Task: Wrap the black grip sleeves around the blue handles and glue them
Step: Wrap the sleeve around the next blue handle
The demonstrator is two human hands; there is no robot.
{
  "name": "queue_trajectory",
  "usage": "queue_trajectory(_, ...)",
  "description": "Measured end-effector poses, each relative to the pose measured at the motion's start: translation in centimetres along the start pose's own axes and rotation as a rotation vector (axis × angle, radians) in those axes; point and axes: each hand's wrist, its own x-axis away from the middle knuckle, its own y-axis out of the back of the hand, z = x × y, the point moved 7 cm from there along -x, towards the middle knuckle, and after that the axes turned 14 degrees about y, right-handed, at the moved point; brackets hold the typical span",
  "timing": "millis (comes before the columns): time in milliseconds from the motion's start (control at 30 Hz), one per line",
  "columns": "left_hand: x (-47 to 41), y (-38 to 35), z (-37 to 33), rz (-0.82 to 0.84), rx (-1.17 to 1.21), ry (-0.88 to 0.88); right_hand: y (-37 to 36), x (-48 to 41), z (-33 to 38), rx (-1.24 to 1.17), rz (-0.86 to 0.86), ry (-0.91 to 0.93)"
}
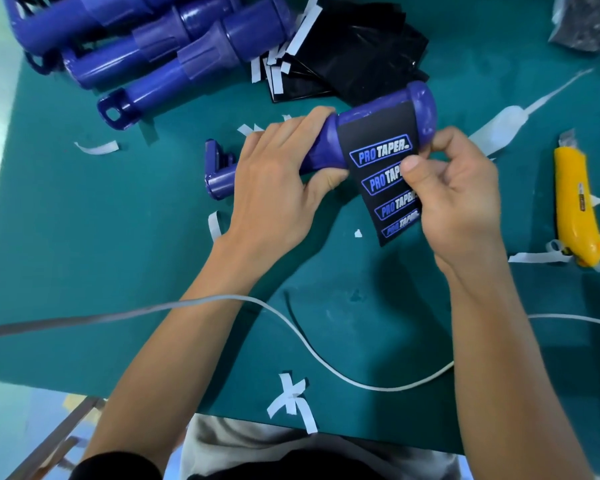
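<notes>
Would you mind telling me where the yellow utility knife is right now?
Head view: the yellow utility knife lies on the green mat at the far right, beyond the right hand.

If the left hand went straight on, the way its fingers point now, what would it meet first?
Probably the blue plastic handle that the left hand holds. Beyond it, the line seems to lead to the pile of black grip sleeves, though depth is unclear.

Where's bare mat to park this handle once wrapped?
Best: the green mat left of the left forearm, between the spare blue handles and white cable. Smaller patch below the yellow knife. Crowded up top: those handles, black sleeve stack, paper strips.
</notes>
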Motion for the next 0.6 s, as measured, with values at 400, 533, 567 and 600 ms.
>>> queue_trajectory(400,0.5,1.0,-1.5,0.076,-0.056,0.044,0.1,0.1,2.0,0.153,-0.149,0.153)
queue_trajectory(533,0.8,1.3,-2.1,0.115,-0.056,0.049,0.3,0.2,3.0,0.212,-0.179,0.211)
queue_trajectory(567,0.9,1.4,-2.3,0.119,-0.064,0.049,0.4,0.2,3.3,0.227,-0.185,0.225)
queue_trajectory(600,1.1,1.5,-2.4,0.123,-0.079,0.050,0.5,0.3,3.5,0.234,-0.194,0.239)
